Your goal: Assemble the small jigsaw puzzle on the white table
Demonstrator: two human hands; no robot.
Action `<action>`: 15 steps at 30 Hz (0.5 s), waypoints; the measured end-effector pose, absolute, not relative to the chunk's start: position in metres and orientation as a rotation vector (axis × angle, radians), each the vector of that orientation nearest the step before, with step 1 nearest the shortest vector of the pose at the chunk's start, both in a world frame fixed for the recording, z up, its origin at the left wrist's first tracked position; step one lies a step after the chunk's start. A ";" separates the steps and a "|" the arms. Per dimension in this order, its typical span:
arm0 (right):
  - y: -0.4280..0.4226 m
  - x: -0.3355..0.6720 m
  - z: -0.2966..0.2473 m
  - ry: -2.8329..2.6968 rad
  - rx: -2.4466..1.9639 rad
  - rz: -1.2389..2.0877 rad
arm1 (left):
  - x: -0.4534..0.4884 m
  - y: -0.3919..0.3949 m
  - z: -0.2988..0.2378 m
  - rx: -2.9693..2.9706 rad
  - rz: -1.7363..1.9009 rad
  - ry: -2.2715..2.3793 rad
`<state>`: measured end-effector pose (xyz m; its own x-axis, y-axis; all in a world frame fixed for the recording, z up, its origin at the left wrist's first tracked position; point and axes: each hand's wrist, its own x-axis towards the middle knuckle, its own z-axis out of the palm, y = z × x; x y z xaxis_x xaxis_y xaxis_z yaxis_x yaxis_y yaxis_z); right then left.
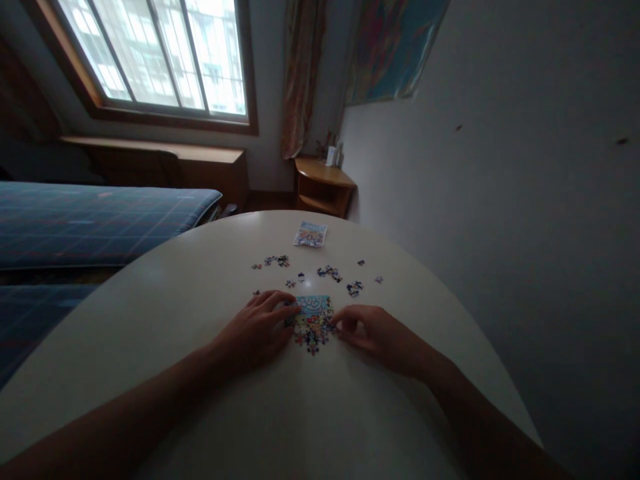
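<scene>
A partly joined jigsaw puzzle [314,317] lies in front of me on a round white table [240,413]. Its upper part is light blue; the lower edge is jagged and many-coloured. My left hand [265,327] rests flat along the puzzle's left edge, fingers stretched out and fingertips touching it. At the right edge, the thumb and forefinger of my right hand [370,333] are pinched together on a small puzzle piece, mostly covered by the fingertips. Loose puzzle pieces [330,273] are scattered beyond the puzzle, with another cluster [277,261] farther left.
A small printed picture card [311,235] lies near the table's far edge. More loose pieces [355,289] sit to the right. A bed with a plaid cover [100,223] stands left of the table, a white wall [500,220] rises at right, and a corner shelf [325,175] is behind.
</scene>
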<state>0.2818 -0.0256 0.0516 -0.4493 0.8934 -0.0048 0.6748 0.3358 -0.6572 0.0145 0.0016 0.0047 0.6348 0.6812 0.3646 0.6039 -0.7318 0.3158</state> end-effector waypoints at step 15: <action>-0.034 0.229 0.016 -1.471 -1.160 1.325 | 0.035 -0.016 0.005 2.229 1.163 1.005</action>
<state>0.2294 -0.0339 0.0163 -0.2375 0.9714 -0.0045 0.1061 0.0214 -0.9941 0.0352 -0.0161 0.0048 0.3855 0.7636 0.5180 0.4018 -0.6443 0.6507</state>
